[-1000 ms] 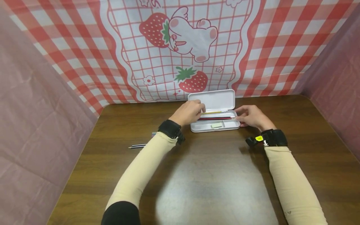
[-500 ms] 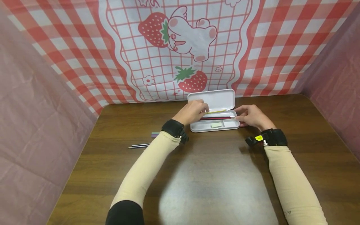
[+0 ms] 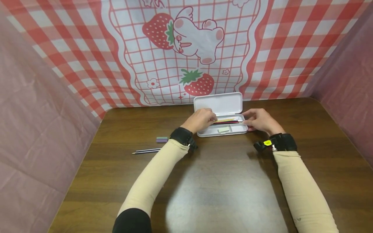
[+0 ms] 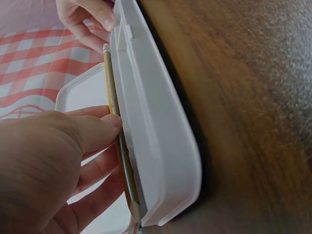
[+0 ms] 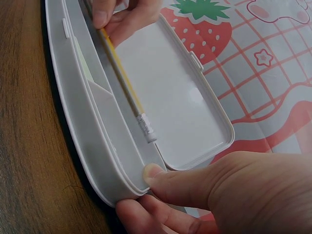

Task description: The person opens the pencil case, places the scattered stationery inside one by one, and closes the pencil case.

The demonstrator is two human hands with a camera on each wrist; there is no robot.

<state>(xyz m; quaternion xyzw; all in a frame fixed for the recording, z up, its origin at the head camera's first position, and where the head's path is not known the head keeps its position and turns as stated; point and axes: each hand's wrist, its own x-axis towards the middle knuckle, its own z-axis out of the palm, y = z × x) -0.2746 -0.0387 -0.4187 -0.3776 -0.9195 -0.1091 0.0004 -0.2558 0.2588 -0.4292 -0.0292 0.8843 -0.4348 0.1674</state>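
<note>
A white pencil case (image 3: pixel 211 134) stands at the back of the table, its lid (image 3: pixel 218 104) raised. My left hand (image 3: pixel 201 119) pinches a yellow-striped pencil (image 4: pixel 112 92) between thumb and fingers, low over the rear compartment. The pencil lies lengthwise along the case; its white eraser end points toward my right hand (image 3: pixel 260 120). With thumb on the rim and fingers outside, the right hand grips the case's right end. Red and black pencils (image 3: pixel 225 123) are in the rear compartment, and a pale eraser (image 3: pixel 223 129) lies in the front one.
Left of the case, a purple and green block (image 3: pixel 162 139) rests on the wooden table (image 3: pixel 221 181). Dark-and-white striped pencils (image 3: pixel 145 151) lie in front of it, partly behind the left forearm. A checked strawberry cloth (image 3: pixel 198 84) hangs close behind the case.
My left hand has shifted right, then lowered toward the case with the yellow-striped pencil. The pencil now sits close beside the red and black ones. My right hand stays at the case's end.
</note>
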